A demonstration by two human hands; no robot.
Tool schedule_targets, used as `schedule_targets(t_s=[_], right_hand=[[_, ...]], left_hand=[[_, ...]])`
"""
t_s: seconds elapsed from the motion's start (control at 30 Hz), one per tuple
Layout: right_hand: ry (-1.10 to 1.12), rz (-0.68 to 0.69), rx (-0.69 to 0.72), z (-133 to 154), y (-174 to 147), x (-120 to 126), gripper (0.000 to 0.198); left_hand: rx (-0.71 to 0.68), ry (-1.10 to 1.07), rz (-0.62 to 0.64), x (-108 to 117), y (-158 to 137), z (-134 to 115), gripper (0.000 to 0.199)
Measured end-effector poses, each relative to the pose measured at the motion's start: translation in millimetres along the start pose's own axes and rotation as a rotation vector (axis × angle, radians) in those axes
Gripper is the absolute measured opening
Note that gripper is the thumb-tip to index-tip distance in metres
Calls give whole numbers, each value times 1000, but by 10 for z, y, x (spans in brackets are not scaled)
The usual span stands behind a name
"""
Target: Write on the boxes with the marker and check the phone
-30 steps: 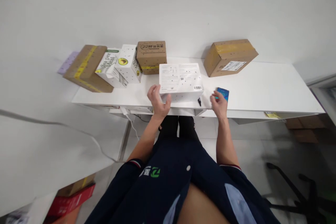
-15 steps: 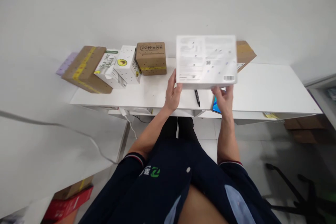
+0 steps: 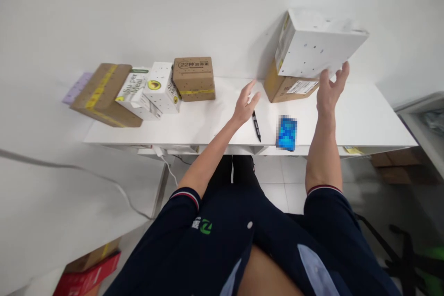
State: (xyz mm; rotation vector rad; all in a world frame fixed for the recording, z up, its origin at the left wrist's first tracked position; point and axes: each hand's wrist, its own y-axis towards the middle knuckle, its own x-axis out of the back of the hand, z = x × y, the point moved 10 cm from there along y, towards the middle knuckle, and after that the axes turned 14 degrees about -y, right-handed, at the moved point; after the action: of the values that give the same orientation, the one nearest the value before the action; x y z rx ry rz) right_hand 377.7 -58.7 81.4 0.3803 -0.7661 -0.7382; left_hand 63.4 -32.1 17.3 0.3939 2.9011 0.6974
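Note:
A white box [image 3: 319, 51] with small dark specks rests tilted on top of a brown cardboard box [image 3: 277, 88], against the wall. My right hand [image 3: 329, 90] is at the lower right edge of the white box, fingers apart and not wrapped round it. I cannot tell whether the fingertips touch it. Empty and with its fingers apart, my left hand [image 3: 245, 105] hovers over the white table [image 3: 229, 122]. Just below that hand lies a black marker [image 3: 256, 127]. A phone [image 3: 287, 133] with a blue screen, blurred into blocks, lies near the front edge.
Along the left wall side stand a taped cardboard box [image 3: 104, 95], two white printed boxes, one a Super Meal box [image 3: 133, 90], and a smaller brown box [image 3: 194, 78]. A white cable [image 3: 169, 169] hangs below the table. A black chair base [image 3: 405, 259] is at lower right.
The white box has gone from between both hands onto the cardboard box at right. Both hands have let go; the right moved right and up, the left slightly right.

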Motion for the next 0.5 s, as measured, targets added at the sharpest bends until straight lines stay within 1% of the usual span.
schedule_targets(t_s=[0.07,0.13,0.17,0.2,0.27,0.3,0.33,0.37,0.4,0.43,0.47,0.5], right_hand=[[19,56,-36,-100,101,-169,80],[26,94,-74,-172,177,-318,72],[15,87,-100,-197,192,-367,66],[-7,55,-129,-204,183,-397,61],[-55,-46,-176,-136,59,-448,53],[-71,-87,-178,-43,-55,-509,50],[-48,-93,-169,79,-195,-630,47],[-13,-21,-113,263,-345,-855,45],[22,95,-33,483,-514,-1145,42],[50,211,26,688,-697,-1451,35],[69,284,54,856,-865,-1729,30],[87,350,72,1004,-1010,-2005,31]], left_hand=[[120,61,-193,500,-159,196,47],[150,109,-337,1009,-255,267,46],[153,127,-401,1266,-280,286,48],[160,144,-484,1539,-305,308,52],[166,138,-720,2109,-389,356,60],[178,121,-800,2330,-414,403,66],[195,99,-851,2505,-419,462,72],[209,73,-872,2632,-404,524,76],[227,48,-885,2726,-386,589,80],[243,22,-884,2785,-362,649,82],[255,-2,-872,2815,-336,701,85],[262,-23,-856,2825,-313,742,87]])
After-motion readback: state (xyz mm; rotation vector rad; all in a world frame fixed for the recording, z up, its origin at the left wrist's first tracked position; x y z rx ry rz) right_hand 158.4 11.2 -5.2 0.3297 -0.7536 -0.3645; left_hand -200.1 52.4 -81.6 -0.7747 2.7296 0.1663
